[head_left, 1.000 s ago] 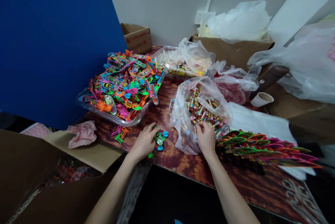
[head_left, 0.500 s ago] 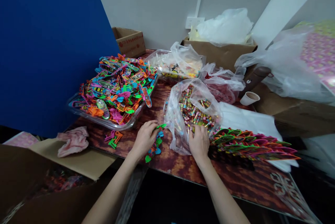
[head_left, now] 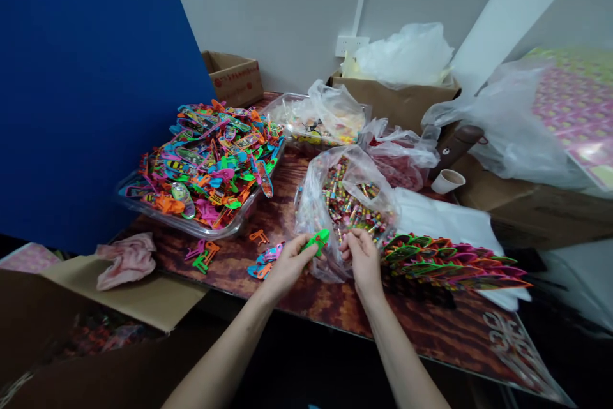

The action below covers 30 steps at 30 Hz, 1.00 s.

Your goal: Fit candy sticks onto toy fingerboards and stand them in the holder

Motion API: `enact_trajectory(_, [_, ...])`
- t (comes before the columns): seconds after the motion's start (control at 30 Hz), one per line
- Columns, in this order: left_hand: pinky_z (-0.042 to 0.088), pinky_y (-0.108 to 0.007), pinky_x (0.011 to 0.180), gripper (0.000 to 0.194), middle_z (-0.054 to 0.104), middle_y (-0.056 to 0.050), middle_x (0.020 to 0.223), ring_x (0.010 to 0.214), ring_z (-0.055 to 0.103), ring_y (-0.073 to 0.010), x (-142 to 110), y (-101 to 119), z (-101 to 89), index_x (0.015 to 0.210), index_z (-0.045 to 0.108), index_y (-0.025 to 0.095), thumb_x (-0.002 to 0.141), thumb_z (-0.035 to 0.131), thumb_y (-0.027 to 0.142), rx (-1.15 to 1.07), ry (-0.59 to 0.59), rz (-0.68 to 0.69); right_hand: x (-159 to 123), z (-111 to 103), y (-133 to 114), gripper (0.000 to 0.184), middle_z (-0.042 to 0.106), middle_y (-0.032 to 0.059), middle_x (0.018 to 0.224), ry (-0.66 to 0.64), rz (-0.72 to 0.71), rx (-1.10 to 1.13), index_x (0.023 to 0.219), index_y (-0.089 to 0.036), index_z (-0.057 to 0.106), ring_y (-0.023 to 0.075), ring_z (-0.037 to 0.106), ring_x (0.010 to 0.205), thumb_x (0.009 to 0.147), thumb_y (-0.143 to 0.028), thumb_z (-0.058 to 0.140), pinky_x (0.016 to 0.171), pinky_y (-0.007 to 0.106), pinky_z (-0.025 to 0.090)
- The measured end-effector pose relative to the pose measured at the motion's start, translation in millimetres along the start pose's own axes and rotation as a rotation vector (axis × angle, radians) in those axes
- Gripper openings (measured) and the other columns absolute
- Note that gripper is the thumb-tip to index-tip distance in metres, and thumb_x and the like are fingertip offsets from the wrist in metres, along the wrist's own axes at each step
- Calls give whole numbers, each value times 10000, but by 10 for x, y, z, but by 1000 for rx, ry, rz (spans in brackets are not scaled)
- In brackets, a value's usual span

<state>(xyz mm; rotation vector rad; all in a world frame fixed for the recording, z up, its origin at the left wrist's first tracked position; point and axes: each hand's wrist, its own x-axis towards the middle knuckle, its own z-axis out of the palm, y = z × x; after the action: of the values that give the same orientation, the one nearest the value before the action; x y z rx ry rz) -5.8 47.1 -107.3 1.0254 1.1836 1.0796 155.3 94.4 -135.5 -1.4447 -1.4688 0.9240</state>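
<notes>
My left hand [head_left: 287,261] pinches a small green plastic toy piece [head_left: 317,242], lifted just above the dark patterned table [head_left: 431,326]. Right beside it, my right hand [head_left: 363,258] has its fingers curled at the mouth of a clear plastic bag of small colourful sweets [head_left: 349,201]; whether it holds anything is hidden. A few loose blue and orange toy pieces [head_left: 264,262] lie on the table left of my left hand. A fanned stack of coloured toy boards [head_left: 454,265] lies to the right of my right hand.
A clear tray heaped with colourful toy skateboards [head_left: 205,163] stands at the left. More plastic bags [head_left: 402,157], a paper cup [head_left: 450,180] and cardboard boxes [head_left: 397,99] crowd the back. A pink cloth [head_left: 125,257] rests on an open box at lower left. A blue panel rises on the left.
My left hand lifted a green piece from the small pile and moved right, close to my right hand, leaving the other pieces on the table. The view shifted slightly.
</notes>
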Motion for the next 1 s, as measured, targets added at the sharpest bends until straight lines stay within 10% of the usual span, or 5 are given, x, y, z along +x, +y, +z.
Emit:
enact_trajectory(0.17, [381,-228,666,207,611,-16,832,756,527,-147,-29,-16,46,931,638,159,901,506,315,294,-83,199,-153,-127,-272,405,579,-24,635,-314,314,647,992,-175,575,97,504,499,772,-507,648,450,192,396])
enact_trajectory(0.47, [400,-294,740,181,601,-43,861,842,548,-190,-132,133,100,901,640,193,917,459,180,916,-27,423,-281,-243,-344,348,529,-45,573,-369,326,614,796,-153,618,53,443,448,725,-475,728,356,131,362])
enact_trajectory(0.7, [411,-365,983,648,414,-82,1403,1196,495,-226,-243,-49,284,1376,374,290,793,643,201,140,297,311,-308,-258,-329,350,576,-38,578,-138,334,706,824,-156,641,76,507,478,641,-404,805,438,181,476])
enact_trajectory(0.87, [516,-278,692,467,622,-101,1064,802,633,-158,-353,-79,485,1180,522,172,791,685,374,-509,233,-83,-339,-147,-319,334,648,8,774,56,201,608,882,-171,644,107,558,563,690,-418,760,493,224,502])
enact_trajectory(1.0, [480,-204,615,312,642,-40,789,656,592,-101,-278,-20,580,844,623,116,731,750,378,-627,211,-125,-469,-67,-347,237,654,35,869,29,29,388,886,-186,638,163,604,747,796,-403,664,655,266,513])
